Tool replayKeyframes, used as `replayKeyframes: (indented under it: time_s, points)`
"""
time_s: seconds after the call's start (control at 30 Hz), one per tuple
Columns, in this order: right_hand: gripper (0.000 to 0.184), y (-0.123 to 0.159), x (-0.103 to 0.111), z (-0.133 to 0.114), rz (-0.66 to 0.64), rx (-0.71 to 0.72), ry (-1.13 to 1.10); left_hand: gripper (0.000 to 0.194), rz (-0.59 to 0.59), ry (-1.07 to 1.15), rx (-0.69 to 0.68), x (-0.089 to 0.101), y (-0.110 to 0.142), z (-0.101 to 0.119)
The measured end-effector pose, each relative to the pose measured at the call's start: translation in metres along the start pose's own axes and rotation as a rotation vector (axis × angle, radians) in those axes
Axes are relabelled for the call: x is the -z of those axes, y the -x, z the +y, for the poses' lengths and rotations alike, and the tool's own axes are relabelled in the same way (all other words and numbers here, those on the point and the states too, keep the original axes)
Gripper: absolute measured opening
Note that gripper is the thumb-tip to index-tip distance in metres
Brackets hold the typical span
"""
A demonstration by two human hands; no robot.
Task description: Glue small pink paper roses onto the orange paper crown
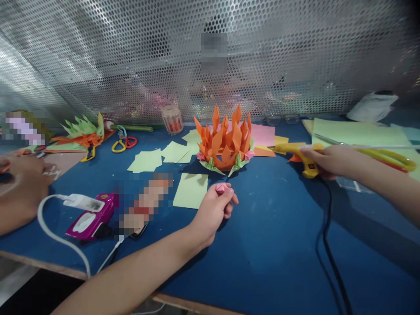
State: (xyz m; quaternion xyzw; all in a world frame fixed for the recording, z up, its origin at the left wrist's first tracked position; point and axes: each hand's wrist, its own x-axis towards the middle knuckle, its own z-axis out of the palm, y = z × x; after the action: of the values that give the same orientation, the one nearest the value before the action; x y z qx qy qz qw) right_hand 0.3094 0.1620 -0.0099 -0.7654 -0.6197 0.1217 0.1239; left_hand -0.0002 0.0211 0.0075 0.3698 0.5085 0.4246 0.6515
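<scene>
Between the fingers of my left hand [215, 210] is a small folded pink paper piece [222, 188], partly covered by the thumb. My right hand [328, 162] is wrapped round a yellow glue gun [306, 159], its nozzle pointing left and its black cord running down the table. Just beyond my left hand stands a folded paper flower [226, 142] with upright orange petals, green leaves around its base and small pink pieces low on its sides. A light green paper square [190, 190] lies beside my left wrist.
More green squares [146, 160], scissors [124, 142] and a glass jar [172, 119] lie to the left, near a magenta power strip [93, 216] and a blurred phone. Another person's hands [22, 183] work at far left. Perforated metal [131, 57] closes the back; yellow-handled scissors [387, 157] lie right.
</scene>
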Motion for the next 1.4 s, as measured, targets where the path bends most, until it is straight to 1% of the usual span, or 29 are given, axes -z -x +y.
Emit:
replayKeyframes:
  time_s: [0.03,0.07,0.1,0.13,0.17,0.23,0.3,0.33,0.37,0.43,0.5,0.6,0.7,0.93,1.1,1.2,1.27,1.4]
  points:
    - [0.06,0.001,0.002,0.002,0.059,0.061,0.088,0.019,-0.005,-0.006,-0.007,0.0,0.0,0.0]
    - [0.06,0.004,0.004,0.002,0.132,0.153,0.145,0.021,-0.013,-0.011,-0.015,0.0,0.0,0.0]
    - [0.057,0.011,0.005,-0.003,0.215,0.279,0.167,0.022,-0.022,-0.016,-0.025,0.001,0.0,-0.001]
    - [0.053,0.021,0.006,-0.012,0.286,0.451,0.15,0.024,-0.032,-0.021,-0.033,0.001,0.0,-0.002]
    - [0.046,0.035,0.005,-0.024,0.303,0.566,0.12,0.025,-0.041,-0.025,-0.039,0.001,0.0,-0.002]
    - [0.033,0.067,0.0,-0.054,0.31,0.667,0.017,0.028,-0.056,-0.031,-0.045,0.0,0.0,-0.003]
    - [0.031,0.099,-0.013,-0.083,0.284,0.798,-0.065,0.029,-0.06,-0.035,-0.047,0.0,-0.001,-0.004]
    - [0.027,0.112,-0.021,-0.095,0.254,0.878,-0.089,0.03,-0.061,-0.035,-0.046,-0.001,-0.001,-0.003]
    - [0.023,0.123,-0.028,-0.104,0.255,0.974,-0.142,0.03,-0.059,-0.036,-0.041,-0.001,-0.001,-0.003]
    - [0.015,0.135,-0.041,-0.114,0.246,1.05,-0.205,0.03,-0.05,-0.043,-0.017,-0.001,0.0,-0.002]
    - [0.01,0.139,-0.049,-0.118,0.265,1.055,-0.278,0.03,-0.045,-0.058,0.009,-0.001,0.0,-0.001]
    - [0.01,0.137,-0.053,-0.118,0.28,1.038,-0.36,0.03,-0.071,-0.077,0.011,-0.001,0.001,0.0]
    - [0.011,0.135,-0.053,-0.119,0.254,1.025,-0.403,0.03,-0.098,-0.064,0.001,-0.001,0.001,0.0]
    - [0.011,0.134,-0.055,-0.124,0.176,0.932,-0.491,0.034,-0.175,-0.036,0.021,0.002,-0.005,-0.001]
    - [0.013,0.132,-0.056,-0.126,0.083,0.824,-0.577,0.031,-0.233,-0.112,0.036,0.0,-0.012,0.002]
    - [0.012,0.129,-0.057,-0.127,0.093,0.787,-0.615,0.026,-0.255,-0.145,0.016,-0.003,-0.016,0.003]
    - [0.012,0.128,-0.058,-0.128,0.106,0.792,-0.627,0.025,-0.261,-0.139,0.008,-0.005,-0.018,0.003]
    - [0.014,0.128,-0.056,-0.128,0.09,0.785,-0.691,0.029,-0.252,-0.181,0.001,-0.008,-0.018,0.003]
